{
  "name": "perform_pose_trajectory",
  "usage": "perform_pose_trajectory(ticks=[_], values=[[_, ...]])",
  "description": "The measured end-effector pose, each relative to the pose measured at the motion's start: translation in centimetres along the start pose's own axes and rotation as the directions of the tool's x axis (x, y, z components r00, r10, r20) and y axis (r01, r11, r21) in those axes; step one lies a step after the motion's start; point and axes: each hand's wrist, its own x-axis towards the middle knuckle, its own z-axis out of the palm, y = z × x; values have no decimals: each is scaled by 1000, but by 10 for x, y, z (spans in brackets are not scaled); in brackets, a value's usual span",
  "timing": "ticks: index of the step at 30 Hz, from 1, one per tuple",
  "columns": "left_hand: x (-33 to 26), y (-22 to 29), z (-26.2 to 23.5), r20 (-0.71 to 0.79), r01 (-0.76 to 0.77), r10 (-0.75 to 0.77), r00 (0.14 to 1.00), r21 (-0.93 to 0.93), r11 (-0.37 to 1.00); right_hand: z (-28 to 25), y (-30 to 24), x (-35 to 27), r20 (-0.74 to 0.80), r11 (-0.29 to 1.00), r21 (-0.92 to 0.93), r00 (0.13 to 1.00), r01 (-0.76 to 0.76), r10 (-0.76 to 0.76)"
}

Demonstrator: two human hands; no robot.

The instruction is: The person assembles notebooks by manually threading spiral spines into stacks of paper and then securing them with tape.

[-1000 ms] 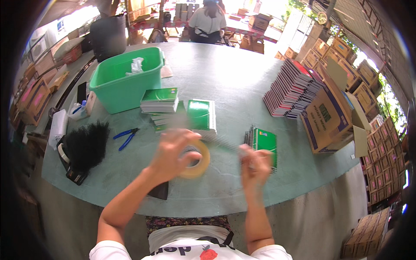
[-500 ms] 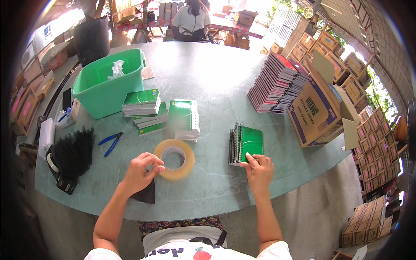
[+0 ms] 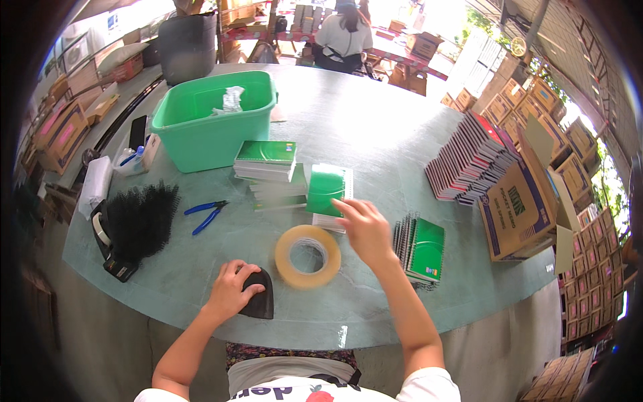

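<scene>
My left hand (image 3: 231, 293) curls its fingers and thumb over a black flat piece with a rounded end (image 3: 261, 299), near the front edge of the table. Reaching across past the tape, my right hand (image 3: 365, 231) has its fingertips closed at the lower corner of a green spiral notebook (image 3: 324, 189) on top of a small pile. Between the hands lies a wide roll of clear tape (image 3: 284, 268). Several more green notebooks (image 3: 427, 249) are stacked beside my right forearm, and another pile (image 3: 268, 151) sits against the bin.
A green plastic bin (image 3: 211, 143) holds crumpled wrapping. Blue pliers (image 3: 209, 213) and a black bristly bundle (image 3: 140, 224) lie to the left. Tall notebook stacks (image 3: 462, 161) and an open carton (image 3: 519, 208) stand at the right. Beyond the table a person (image 3: 343, 40) faces away.
My right hand has let go of the notebook stack at right and moved left to the middle pile. My left hand has moved from the tape's edge onto the black piece. The view has shifted.
</scene>
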Motion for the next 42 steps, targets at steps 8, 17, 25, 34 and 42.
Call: perform_pose_trajectory(ticks=[8,17,25,34,42], values=[[-3,-6,4,-78,13,-18,997,-62,998,43,-8,66,632,951,-260,774,169,36],[-2,-6,5,-98,50,-63,993,-124,991,25,23,74,641,989,148,760,14,-107],[-3,-5,3,-104,27,-29,994,-23,999,15,28,75,500,942,328,834,65,-232],[60,66,12,-159,-33,-197,967,-850,526,0,-42,31,-12,354,916,869,-189,495],[106,74,-26,19,-129,140,990,-283,950,6,-39,-51,-149,448,891,879,-79,452]])
